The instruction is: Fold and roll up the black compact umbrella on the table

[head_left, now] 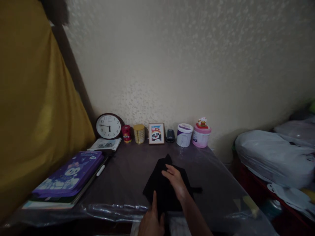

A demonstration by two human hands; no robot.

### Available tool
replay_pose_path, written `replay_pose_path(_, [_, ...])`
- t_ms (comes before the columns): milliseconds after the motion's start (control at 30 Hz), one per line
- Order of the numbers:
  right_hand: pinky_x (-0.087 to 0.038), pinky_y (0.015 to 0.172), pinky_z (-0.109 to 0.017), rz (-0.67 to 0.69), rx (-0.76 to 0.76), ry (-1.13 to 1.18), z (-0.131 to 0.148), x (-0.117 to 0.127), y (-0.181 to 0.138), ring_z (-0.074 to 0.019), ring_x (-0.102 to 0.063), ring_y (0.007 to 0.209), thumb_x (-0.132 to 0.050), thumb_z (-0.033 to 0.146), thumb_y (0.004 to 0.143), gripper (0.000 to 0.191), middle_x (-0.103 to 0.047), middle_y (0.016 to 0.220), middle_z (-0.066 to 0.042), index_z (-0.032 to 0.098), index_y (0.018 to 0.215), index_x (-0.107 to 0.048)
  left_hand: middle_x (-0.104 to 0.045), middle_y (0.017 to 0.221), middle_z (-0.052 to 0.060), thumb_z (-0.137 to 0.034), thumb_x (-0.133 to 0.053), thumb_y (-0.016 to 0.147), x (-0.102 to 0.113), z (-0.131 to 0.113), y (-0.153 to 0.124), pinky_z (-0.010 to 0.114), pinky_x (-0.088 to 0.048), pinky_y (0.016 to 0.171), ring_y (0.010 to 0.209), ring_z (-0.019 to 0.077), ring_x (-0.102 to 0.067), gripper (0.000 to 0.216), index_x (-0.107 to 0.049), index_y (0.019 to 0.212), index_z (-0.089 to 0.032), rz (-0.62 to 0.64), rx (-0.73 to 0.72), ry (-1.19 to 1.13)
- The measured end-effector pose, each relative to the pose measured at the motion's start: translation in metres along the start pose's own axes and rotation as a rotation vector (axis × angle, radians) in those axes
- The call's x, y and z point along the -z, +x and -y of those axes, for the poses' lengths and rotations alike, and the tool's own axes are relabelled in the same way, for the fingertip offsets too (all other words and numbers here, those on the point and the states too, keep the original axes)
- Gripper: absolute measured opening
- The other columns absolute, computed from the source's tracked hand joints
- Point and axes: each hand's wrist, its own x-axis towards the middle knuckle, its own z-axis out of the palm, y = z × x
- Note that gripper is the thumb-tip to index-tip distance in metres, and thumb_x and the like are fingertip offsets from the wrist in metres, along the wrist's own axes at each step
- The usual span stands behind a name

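A black cloth piece [167, 190] lies on the table near its front edge, with a narrow strap sticking out on its right side and a small pointed tip at the top. My right hand [176, 180] rests on its upper part, fingers stretched out and slightly apart. At the lower left of the cloth is my left hand [152, 221], its index finger straight and touching the fabric, the thumb apart from it. Neither hand visibly grips anything. What the cloth is exactly cannot be made out in the dim light.
A plastic-covered table [123, 177] holds a purple case [71, 173] on books and a white pen [100, 170] at left. Along the wall stand a clock [108, 126], tins, a framed panda picture [156, 133] and tubs [184, 135]. Plastic bags [273, 157] sit at right.
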Motion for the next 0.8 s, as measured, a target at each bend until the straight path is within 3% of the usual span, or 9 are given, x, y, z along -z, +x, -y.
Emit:
replay_pose_path(133, [-0.048, 0.075, -0.028, 0.052, 0.025, -0.015, -0.014, -0.035, 0.015, -0.0198, -0.063, 0.089, -0.062, 0.03, 0.066, 0.048, -0.067, 0.094, -0.007, 0.016, 0.112, -0.059, -0.057, 0.123, 0.012, -0.018, -0.037, 0.086, 0.006, -0.006, -0.004, 0.026, -0.04, 0.082, 0.106, 0.0204, -0.057, 0.068, 0.003, 0.141, -0.013, 0.025, 0.0, 0.015])
replay_pose_path(267, [-0.047, 0.066, -0.026, 0.084, 0.022, -0.138, -0.03, -0.056, 0.028, -0.0174, -0.063, 0.076, -0.062, 0.025, 0.065, 0.048, -0.066, 0.078, -0.002, 0.013, 0.111, -0.057, -0.059, 0.119, 0.012, -0.018, -0.036, 0.086, 0.005, -0.004, -0.002, 0.028, -0.04, 0.08, 0.104, 0.0223, -0.058, 0.067, 0.001, 0.141, -0.012, 0.028, -0.004, 0.02])
replay_pose_path(567, [-0.043, 0.061, -0.024, 0.137, 0.024, -0.203, -0.037, -0.058, 0.032, -0.0169, -0.062, 0.073, -0.066, 0.024, 0.062, 0.051, -0.066, 0.069, 0.002, 0.017, 0.112, -0.055, -0.063, 0.112, 0.013, -0.025, -0.038, 0.085, -0.014, 0.017, 0.006, 0.023, -0.04, 0.079, 0.099, 0.0192, -0.06, 0.069, 0.0, 0.142, -0.009, -0.039, -0.036, 0.003])
replay_pose_path(633, [-0.044, 0.061, -0.024, 0.166, 0.01, -0.182, -0.038, -0.057, 0.033, -0.0161, -0.063, 0.071, -0.066, 0.025, 0.063, 0.051, -0.066, 0.068, 0.003, 0.019, 0.112, -0.054, -0.055, 0.124, 0.014, -0.026, -0.037, 0.085, -0.021, 0.021, 0.006, 0.024, -0.041, 0.081, 0.105, 0.0193, -0.057, 0.065, -0.008, 0.141, -0.01, -0.151, -0.054, 0.044])
replay_pose_path(700, [-0.044, 0.06, -0.024, 0.194, 0.001, -0.159, -0.038, -0.057, 0.034, -0.0156, -0.062, 0.069, -0.066, 0.025, 0.063, 0.049, -0.066, 0.066, 0.003, 0.019, 0.111, -0.055, -0.046, 0.132, 0.014, -0.026, -0.037, 0.085, -0.023, 0.023, 0.004, 0.027, -0.04, 0.088, 0.112, 0.0207, -0.051, 0.054, -0.028, 0.137, -0.014, -0.318, -0.121, 0.123])
replay_pose_path(800, [-0.045, 0.06, -0.025, 0.252, -0.012, -0.114, -0.035, -0.058, 0.034, -0.0149, -0.062, 0.065, -0.066, 0.027, 0.064, 0.044, -0.065, 0.064, 0.002, 0.017, 0.106, -0.057, -0.052, 0.124, 0.008, -0.027, -0.035, 0.086, -0.016, 0.016, 0.002, 0.034, -0.038, 0.092, 0.11, 0.0213, -0.049, 0.039, -0.048, 0.123, -0.022, -0.447, -0.324, 0.192])
